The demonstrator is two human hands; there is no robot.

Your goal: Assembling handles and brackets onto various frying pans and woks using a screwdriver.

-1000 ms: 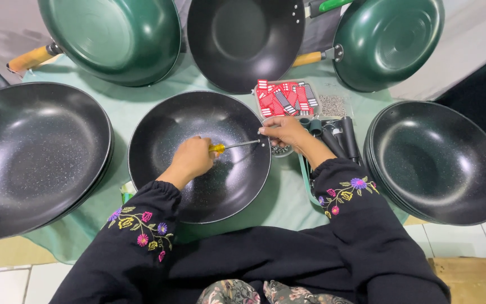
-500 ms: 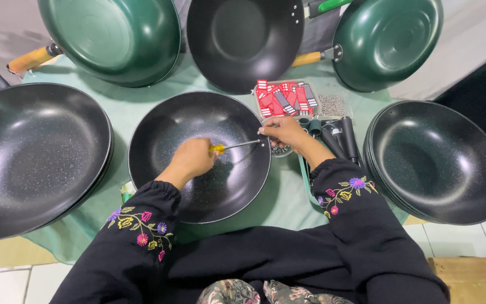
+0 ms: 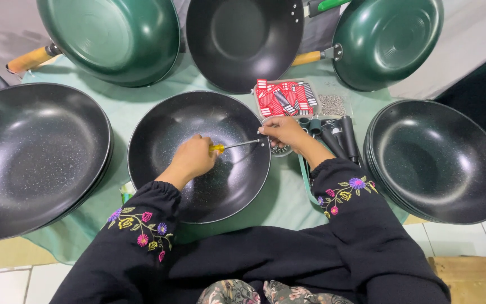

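A black speckled pan [image 3: 198, 186] without a handle lies in front of me on a pale green cloth [image 3: 136, 112]. My left hand [image 3: 189, 160] is inside the pan, closed on a yellow-handled screwdriver [image 3: 223, 147] whose shaft points right toward the pan's rim. My right hand [image 3: 282, 132] grips the right rim of the pan, where the screwdriver tip meets it. Black sleeves with embroidered flowers cover both my arms.
A stack of black pans [image 3: 35, 157] sits at left, another stack [image 3: 437, 160] at right. Two green pans [image 3: 111, 36] [image 3: 386, 42] and a black wok [image 3: 243, 42] lie at the back. Red-and-white packets [image 3: 282, 98], a bag of screws [image 3: 332, 104] and black handles [image 3: 338, 138] lie beside my right hand.
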